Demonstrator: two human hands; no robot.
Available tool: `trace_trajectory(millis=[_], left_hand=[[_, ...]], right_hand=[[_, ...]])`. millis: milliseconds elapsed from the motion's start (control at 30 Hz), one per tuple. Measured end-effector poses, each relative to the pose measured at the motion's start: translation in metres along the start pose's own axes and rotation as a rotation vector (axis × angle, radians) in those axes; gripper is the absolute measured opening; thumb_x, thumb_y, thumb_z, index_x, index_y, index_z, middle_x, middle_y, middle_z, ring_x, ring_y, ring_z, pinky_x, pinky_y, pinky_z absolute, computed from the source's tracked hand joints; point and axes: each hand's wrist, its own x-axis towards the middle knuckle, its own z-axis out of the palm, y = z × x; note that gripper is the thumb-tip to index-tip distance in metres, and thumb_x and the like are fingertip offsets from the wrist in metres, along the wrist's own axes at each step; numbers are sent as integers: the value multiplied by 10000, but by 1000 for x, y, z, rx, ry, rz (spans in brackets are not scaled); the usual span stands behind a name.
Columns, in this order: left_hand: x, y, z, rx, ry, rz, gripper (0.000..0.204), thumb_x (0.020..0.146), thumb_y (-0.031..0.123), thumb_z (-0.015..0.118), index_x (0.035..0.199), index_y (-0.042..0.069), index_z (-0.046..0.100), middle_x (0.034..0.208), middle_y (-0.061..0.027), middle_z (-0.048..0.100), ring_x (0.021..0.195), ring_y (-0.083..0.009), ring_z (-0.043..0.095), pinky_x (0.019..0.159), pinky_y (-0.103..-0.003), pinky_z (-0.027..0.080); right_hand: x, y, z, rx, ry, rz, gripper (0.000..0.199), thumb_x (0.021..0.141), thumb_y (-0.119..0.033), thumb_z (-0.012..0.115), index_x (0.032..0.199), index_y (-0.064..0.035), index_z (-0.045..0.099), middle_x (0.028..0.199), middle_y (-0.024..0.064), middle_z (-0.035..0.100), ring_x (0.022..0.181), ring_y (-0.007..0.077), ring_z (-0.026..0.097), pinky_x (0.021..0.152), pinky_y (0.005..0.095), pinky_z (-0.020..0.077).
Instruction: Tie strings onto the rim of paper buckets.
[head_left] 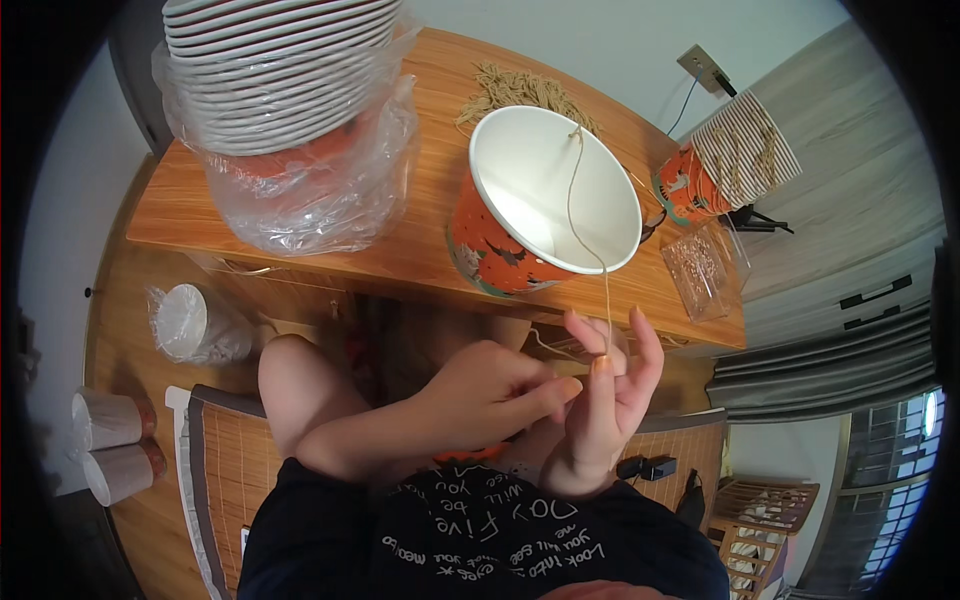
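A large orange paper bucket (500,245) with a white inside stands at the table's front edge, its mouth tilted toward me. A thin tan cord (572,200) runs from a knot inside its far wall, over the near rim and down to my hands. My right hand (612,390) pinches the cord between thumb and finger, other fingers raised. Close beside it, my left hand (495,390) is closed with thumb and fingers together; what they hold, if anything, is hidden. A short loose end of cord curls between the hands.
Wrapped stacked buckets (300,130) stand on the wooden table (430,230) at left. Behind the bucket lies a pile of cut cords (525,90). Stacked buckets with cords (720,170) and a clear plastic box (700,270) are right. More wrapped buckets (195,325) stand on the floor.
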Motion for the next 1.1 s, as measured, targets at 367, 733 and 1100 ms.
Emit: trace_trajectory(millis=[367,733,1100], left_hand=[[11,-17,14,-1041,-16,-370,321,1035,280,479,1222,47,593,1042,-8,581,905,-47,515,746,-205,444],[9,-22,21,-960,335,95,226,1049,203,402,987,44,550,997,-33,556,855,-78,475,777,-226,395],[19,-6,19,-586,134,61,202,968,119,435,798,32,499,821,-43,481,809,-140,445,765,-276,373]], right_hand=[[-7,6,-19,-280,-55,-90,439,1011,-182,439,1397,21,385,1221,102,676,1254,282,491,1119,444,202],[-8,7,-17,82,-68,91,498,971,-51,479,1431,49,316,1136,257,658,1280,297,479,1117,446,294],[11,-5,-12,-166,121,-265,496,838,-19,663,1286,4,452,1175,173,601,1084,262,592,1019,368,384]])
